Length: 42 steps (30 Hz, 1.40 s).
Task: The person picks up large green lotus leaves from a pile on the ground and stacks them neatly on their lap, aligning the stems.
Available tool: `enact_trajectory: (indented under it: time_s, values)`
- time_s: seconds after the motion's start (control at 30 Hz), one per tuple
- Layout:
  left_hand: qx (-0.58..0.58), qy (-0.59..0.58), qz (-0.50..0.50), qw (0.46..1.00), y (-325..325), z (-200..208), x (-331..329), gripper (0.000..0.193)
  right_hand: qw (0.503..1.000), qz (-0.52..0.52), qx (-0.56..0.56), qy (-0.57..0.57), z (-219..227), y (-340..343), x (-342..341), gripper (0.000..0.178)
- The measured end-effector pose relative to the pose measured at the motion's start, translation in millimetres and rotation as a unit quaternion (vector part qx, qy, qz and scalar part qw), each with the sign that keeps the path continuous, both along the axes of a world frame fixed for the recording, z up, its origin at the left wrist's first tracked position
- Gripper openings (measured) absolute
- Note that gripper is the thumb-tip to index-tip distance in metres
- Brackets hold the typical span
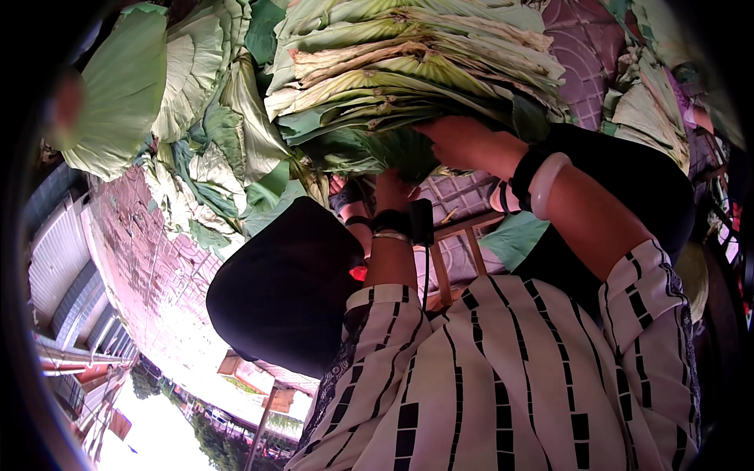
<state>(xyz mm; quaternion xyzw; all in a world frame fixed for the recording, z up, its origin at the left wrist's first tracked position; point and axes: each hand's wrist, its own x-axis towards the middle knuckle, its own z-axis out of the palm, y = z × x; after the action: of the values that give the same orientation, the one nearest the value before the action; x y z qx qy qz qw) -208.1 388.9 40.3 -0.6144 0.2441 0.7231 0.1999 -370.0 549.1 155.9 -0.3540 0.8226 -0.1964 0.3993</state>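
A dark green lotus leaf (404, 151) lies at the near side of a tall stack of folded lotus leaves (416, 59), pale green and yellow with browned, dry edges. My left hand (393, 190) grips the lower edge of this dark leaf, with some fingers out of sight. From the right, my right hand (463, 146) closes on the leaf's upper right part, against the near face of the stack. A black bracelet and a pale bangle circle my right wrist, and dark bands sit on my left wrist.
More folded lotus leaves (188, 86) are heaped at the left, with loose crumpled ones (224, 177) below them. Another leaf pile (652, 110) stands at the far right. Beneath my arms are a wooden stool frame (475, 247), a loose green leaf (514, 239) and paved ground (141, 228).
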Motion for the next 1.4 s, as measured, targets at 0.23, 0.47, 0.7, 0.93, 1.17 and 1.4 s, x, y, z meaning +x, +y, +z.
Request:
enact_trajectory:
  time_s: [0.23, 0.47, 0.7, 0.93, 1.17, 1.4]
  values:
    - [-0.037, 0.097, 0.148, 0.983, -10, 66, -59, 0.075, 0.999, 0.031, 0.024, -0.012, 7, -8, -6, 0.043]
    - [0.006, 0.164, 0.209, 0.964, -20, 86, -77, 0.084, 0.976, -0.018, -0.11, 0.186, 23, -5, -3, 0.02]
    - [0.006, 0.158, 0.186, 0.97, -27, 89, -76, 0.091, 0.999, 0.046, 0.003, 0.024, 51, -25, 8, 0.021]
    - [-0.011, 0.16, 0.15, 0.976, -35, 89, -78, 0.095, 0.988, 0.05, -0.116, 0.089, 47, -16, 16, 0.028]
    - [0.037, 0.223, 0.136, 0.964, -36, 107, -86, 0.101, 0.992, 0.12, -0.034, 0.037, 41, -24, 25, 0.031]
    - [-0.081, 0.226, 0.038, 0.97, -33, 80, -66, 0.081, 0.985, 0.021, -0.066, 0.16, 13, -13, 8, 0.051]
